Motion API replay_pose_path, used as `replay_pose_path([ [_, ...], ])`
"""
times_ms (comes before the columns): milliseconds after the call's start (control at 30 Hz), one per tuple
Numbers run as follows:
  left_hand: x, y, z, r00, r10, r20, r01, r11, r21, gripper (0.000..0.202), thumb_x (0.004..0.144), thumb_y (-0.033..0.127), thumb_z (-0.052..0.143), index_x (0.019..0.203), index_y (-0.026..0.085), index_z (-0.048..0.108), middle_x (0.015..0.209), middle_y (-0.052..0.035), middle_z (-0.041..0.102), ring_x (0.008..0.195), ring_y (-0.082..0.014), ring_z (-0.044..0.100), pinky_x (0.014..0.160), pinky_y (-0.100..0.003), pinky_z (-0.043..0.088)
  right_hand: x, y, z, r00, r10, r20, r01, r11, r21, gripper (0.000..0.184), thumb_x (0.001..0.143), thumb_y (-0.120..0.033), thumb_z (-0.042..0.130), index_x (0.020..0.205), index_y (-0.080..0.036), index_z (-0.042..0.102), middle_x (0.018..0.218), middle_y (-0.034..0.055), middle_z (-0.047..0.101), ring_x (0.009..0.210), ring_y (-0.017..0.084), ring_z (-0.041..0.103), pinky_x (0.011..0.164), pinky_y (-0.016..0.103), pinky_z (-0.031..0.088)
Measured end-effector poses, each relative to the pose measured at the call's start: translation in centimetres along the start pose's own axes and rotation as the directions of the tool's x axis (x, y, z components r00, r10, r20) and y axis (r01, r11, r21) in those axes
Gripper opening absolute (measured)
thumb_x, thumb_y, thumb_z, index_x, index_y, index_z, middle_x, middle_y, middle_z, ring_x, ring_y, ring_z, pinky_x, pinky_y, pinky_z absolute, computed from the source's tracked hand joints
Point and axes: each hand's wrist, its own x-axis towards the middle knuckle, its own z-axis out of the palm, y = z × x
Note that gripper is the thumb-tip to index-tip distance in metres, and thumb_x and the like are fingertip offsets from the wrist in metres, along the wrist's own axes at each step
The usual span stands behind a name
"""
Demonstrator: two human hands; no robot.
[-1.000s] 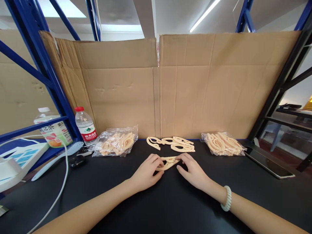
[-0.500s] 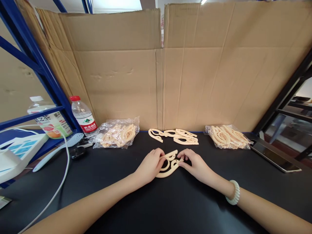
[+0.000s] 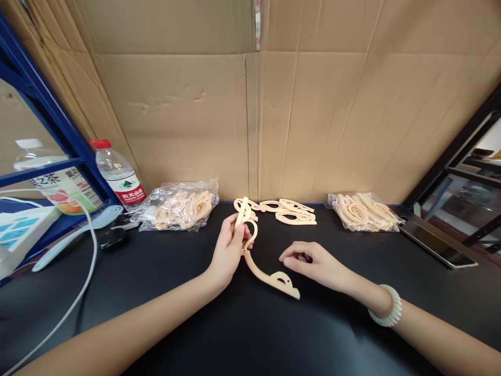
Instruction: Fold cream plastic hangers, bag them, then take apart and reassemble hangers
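Note:
My left hand [image 3: 229,249] is closed on the hook end of a cream plastic folding hanger [image 3: 261,263], which is unfolded and raised, its long arm sloping down to the right onto the black table [image 3: 164,292]. Beside the hanger's lower end rests my right hand [image 3: 313,262], fingers loosely curled and holding nothing. Just behind the hands lies a small loose pile of the same cream hangers [image 3: 291,212].
A clear bag of hangers [image 3: 178,210] lies at back left, another bag of hangers [image 3: 364,211] at back right. A water bottle [image 3: 117,175], a drink carton [image 3: 64,188], a blue brush [image 3: 74,237] and a white cable [image 3: 84,271] sit left. A tablet [image 3: 438,242] lies right. Cardboard [image 3: 250,115] walls the back.
The hanger, folded flat between both hands before, is now unfolded and lifted by my left hand. My right hand has let go. The camera has tilted down.

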Motion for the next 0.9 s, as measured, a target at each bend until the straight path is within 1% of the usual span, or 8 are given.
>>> replay_pose_path([
  [167, -0.1, 0.4, 0.3, 0.997, -0.073, -0.008, 0.071, 0.988, -0.139, 0.023, 0.086, 0.026, 0.059, 0.108, 0.021, 0.053, 0.089, 0.0011, 0.051, 0.080, -0.0109, 0.055, 0.071, -0.025, 0.054, -0.6, -1.0, 0.7, 0.996, 0.031, 0.081, -0.037, 0.996, 0.076, 0.020, 0.083, -0.031, 0.062, 0.076, -0.014, 0.069, 0.073, 0.0017, 0.058, 0.059, 0.009, 0.045, 0.053, 0.022, 0.034],
  [300, 0.4, -0.2, -0.3, 0.998, 0.013, 0.068, -0.014, 1.000, 0.026, 0.039, 0.091, 0.030, 0.052, 0.128, 0.024, 0.043, 0.092, -0.0003, 0.051, 0.073, -0.0111, 0.054, 0.062, -0.025, 0.055, -0.4, -0.1, -0.1, 0.995, 0.093, -0.037, -0.082, 0.970, 0.230, 0.030, 0.084, -0.043, 0.060, 0.078, -0.014, 0.060, 0.060, -0.0016, 0.052, 0.052, 0.008, 0.043, 0.048, 0.022, 0.032],
  [400, 0.7, -0.6, -0.9, 0.978, 0.114, 0.172, -0.149, 0.967, 0.206, 0.055, 0.093, 0.033, 0.049, 0.143, 0.028, 0.028, 0.112, -0.0069, 0.051, 0.081, -0.0146, 0.059, 0.066, -0.031, 0.057, -0.2, 0.6, -1.2, 0.971, 0.172, -0.165, -0.081, 0.890, 0.449, 0.036, 0.082, -0.051, 0.063, 0.081, -0.016, 0.053, 0.056, -0.0042, 0.050, 0.048, 0.008, 0.045, 0.047, 0.022, 0.036],
  [467, 0.7, -0.7, -1.3, 0.939, 0.210, 0.274, -0.297, 0.895, 0.333, 0.056, 0.094, 0.031, 0.048, 0.146, 0.029, 0.025, 0.134, -0.0119, 0.043, 0.109, -0.0220, 0.057, 0.085, -0.038, 0.055, -0.2, 0.9, -1.7, 0.957, 0.215, -0.194, -0.057, 0.796, 0.602, 0.035, 0.078, -0.046, 0.069, 0.081, -0.017, 0.051, 0.063, -0.0027, 0.055, 0.054, 0.009, 0.053, 0.053, 0.023, 0.044],
  [567, 0.2, -0.8, -1.5, 0.838, 0.304, 0.453, -0.513, 0.722, 0.464, 0.052, 0.095, 0.026, 0.047, 0.144, 0.028, 0.031, 0.152, -0.0122, 0.024, 0.138, -0.0279, 0.031, 0.108, -0.046, 0.039, -0.3, 1.0, -1.6, 0.959, 0.234, -0.160, -0.033, 0.653, 0.757, 0.030, 0.076, -0.034, 0.075, 0.080, -0.017, 0.050, 0.075, -0.0013, 0.057, 0.064, 0.010, 0.058, 0.061, 0.024, 0.049],
  [633, -0.2, -0.7, -1.4, 0.770, 0.334, 0.543, -0.612, 0.626, 0.483, 0.041, 0.095, 0.021, 0.045, 0.136, 0.026, 0.043, 0.153, -0.0118, 0.022, 0.140, -0.0276, 0.030, 0.111, -0.048, 0.035, -0.3, 1.0, -1.1, 0.961, 0.251, -0.118, -0.048, 0.570, 0.820, 0.027, 0.076, -0.030, 0.074, 0.082, -0.016, 0.051, 0.079, -0.0006, 0.058, 0.066, 0.011, 0.061, 0.063, 0.026, 0.051],
  [733, -0.8, -0.5, -1.0, 0.674, 0.359, 0.646, -0.722, 0.505, 0.472, 0.021, 0.093, 0.018, 0.049, 0.112, 0.022, 0.057, 0.148, -0.0121, 0.034, 0.135, -0.0263, 0.038, 0.108, -0.044, 0.040, -0.6, 0.6, -0.2, 0.964, 0.252, -0.085, -0.056, 0.505, 0.861, 0.023, 0.077, -0.026, 0.072, 0.084, -0.016, 0.053, 0.087, 0.0008, 0.059, 0.072, 0.014, 0.064, 0.071, 0.030, 0.053],
  [900, -1.2, -0.5, -0.5, 0.595, 0.385, 0.706, -0.803, 0.232, 0.550, 0.009, 0.090, 0.025, 0.059, 0.094, 0.018, 0.057, 0.131, -0.0140, 0.054, 0.129, -0.0283, 0.045, 0.106, -0.050, 0.039, -1.3, -0.7, 0.9, 0.989, 0.148, -0.008, -0.075, 0.546, 0.834, 0.016, 0.084, -0.024, 0.066, 0.083, -0.018, 0.051, 0.090, 0.0006, 0.057, 0.086, 0.016, 0.064, 0.084, 0.033, 0.052],
])
